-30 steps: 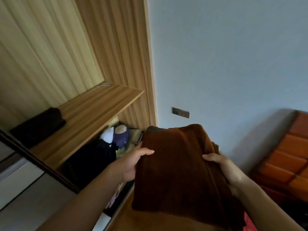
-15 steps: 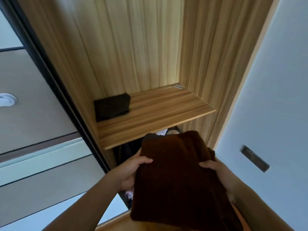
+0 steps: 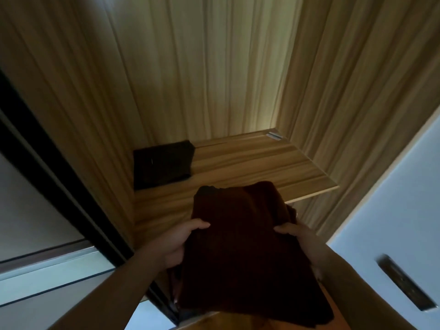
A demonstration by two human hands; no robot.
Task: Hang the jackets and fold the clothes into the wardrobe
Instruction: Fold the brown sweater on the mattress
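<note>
Both the left hand (image 3: pixel 175 244) and the right hand (image 3: pixel 303 241) keep a closed grip on the sides of the folded brown sweater (image 3: pixel 242 248), now raised to the front edge of the wooden shelf (image 3: pixel 262 163), near the folded black garment (image 3: pixel 162 164), so laying it down seems next.

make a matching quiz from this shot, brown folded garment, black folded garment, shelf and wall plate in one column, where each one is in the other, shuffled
Things
1. brown folded garment
2. black folded garment
3. wooden shelf
4. metal wall plate

Places
a. on the pale wall, lower right
b. lying on the shelf, against its left side
c. gripped by the left hand and the right hand
d. fixed across the inside of the wardrobe

Pairs: 1-c, 2-b, 3-d, 4-a
</note>
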